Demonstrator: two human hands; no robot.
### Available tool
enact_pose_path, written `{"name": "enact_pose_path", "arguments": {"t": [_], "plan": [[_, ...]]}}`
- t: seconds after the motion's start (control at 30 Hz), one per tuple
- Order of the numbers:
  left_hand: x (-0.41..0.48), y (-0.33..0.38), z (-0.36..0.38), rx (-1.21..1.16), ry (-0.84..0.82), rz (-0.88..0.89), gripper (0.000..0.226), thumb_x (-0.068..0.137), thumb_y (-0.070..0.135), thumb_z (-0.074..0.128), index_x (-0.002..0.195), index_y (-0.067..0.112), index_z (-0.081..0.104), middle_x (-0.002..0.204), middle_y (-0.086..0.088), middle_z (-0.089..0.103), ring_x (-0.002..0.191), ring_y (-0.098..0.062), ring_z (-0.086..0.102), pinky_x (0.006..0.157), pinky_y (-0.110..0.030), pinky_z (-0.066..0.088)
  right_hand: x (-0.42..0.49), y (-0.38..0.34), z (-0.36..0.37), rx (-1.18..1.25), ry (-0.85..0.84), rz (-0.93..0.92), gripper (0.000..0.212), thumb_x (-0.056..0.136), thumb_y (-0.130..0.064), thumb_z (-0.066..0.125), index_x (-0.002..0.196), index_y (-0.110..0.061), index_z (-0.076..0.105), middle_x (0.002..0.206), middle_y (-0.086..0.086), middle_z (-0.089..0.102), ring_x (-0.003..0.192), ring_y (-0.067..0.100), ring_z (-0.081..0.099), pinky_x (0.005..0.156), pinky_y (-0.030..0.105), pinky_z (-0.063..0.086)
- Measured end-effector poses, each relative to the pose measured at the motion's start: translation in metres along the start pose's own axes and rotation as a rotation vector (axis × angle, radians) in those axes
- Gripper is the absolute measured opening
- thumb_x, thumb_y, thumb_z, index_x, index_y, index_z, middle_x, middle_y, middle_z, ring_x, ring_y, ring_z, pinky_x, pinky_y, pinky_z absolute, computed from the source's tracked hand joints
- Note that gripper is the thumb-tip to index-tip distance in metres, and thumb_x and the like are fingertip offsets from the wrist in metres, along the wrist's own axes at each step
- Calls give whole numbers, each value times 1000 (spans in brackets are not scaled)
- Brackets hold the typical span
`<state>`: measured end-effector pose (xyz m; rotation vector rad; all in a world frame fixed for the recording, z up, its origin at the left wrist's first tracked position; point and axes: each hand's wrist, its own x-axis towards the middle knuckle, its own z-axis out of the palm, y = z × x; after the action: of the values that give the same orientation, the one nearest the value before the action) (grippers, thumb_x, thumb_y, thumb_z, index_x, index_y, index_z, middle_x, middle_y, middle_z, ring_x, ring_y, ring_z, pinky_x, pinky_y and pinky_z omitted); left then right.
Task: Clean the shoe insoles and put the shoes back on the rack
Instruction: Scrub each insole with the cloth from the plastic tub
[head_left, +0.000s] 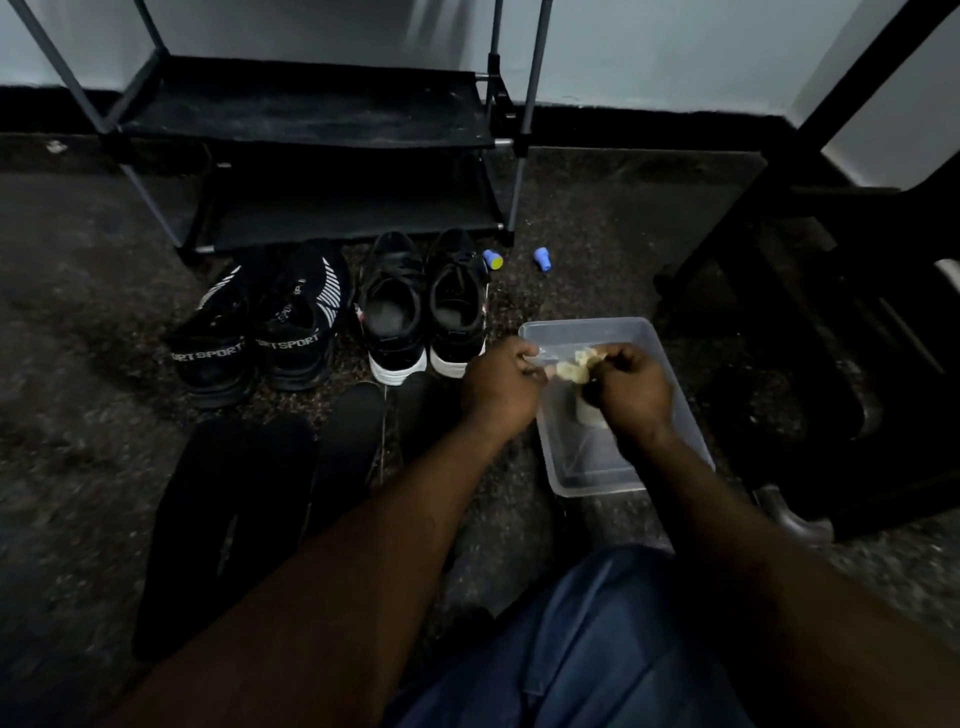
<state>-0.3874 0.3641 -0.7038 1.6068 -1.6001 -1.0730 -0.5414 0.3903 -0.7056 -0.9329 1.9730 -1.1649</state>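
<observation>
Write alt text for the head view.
The left hand and right hand hold a pale wad over a clear tub. Black insoles lie before two pairs of black shoes and a rack.

- Four shoes: two black knit sneakers lettered SPORT and two black lace-up sneakers with white soles.
- Four dark insoles; the rightmost is partly hidden behind a forearm.
- One shoe rack, with two black shelves in view.
- One clear plastic tub.
- One pale crumpled wad.
- Two small blue caps.
- Two hands: the left hand and the right hand.
- One black chair frame.
</observation>
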Motion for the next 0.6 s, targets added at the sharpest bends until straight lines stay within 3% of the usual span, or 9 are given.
{"name": "enact_pose_path", "arguments": {"t": [0.1, 0.27, 0.43, 0.6], "plan": [[4, 12, 12, 45, -91, 12, 29, 89, 24, 78, 116, 19, 69, 107, -4, 74, 100, -23, 67, 87, -31, 54, 20, -1, -27, -355, 71, -155, 19, 83, -20, 63, 93, -26, 78, 90, -5, 78, 91, 19, 73, 89, 44, 59], [3, 16, 26, 75, -140, 15, 17, 91, 18, 73, 107, 20, 71, 104, -2, 75, 97, -21, 69, 76, -25, 50, 42, 9, -44, -754, -46, -224, 19, 88, -24, 66, 104, -24, 76, 104, 8, 77, 98, 32, 72, 91, 40, 58], [-1, 10, 19, 89, -129, -8, 18, 91, 22, 75, 108, 19, 72, 101, 2, 74, 90, -13, 65, 74, -20, 42, 42, 9, -32, -784, 99, -366, 25, 96, -35, 63, 104, -13, 72, 104, 18, 72, 97, 41, 68, 82, 41, 52], [1, 2, 2, 123, -47, -43, 9, 88, 26, 75, 97, 26, 72, 104, 2, 75, 99, -21, 69, 90, -32, 55, 20, 2, -17, -685, 177, -599, 20, 91, -26, 66, 106, -14, 72, 108, 10, 68, 92, 31, 67, 78, 39, 55]]}}
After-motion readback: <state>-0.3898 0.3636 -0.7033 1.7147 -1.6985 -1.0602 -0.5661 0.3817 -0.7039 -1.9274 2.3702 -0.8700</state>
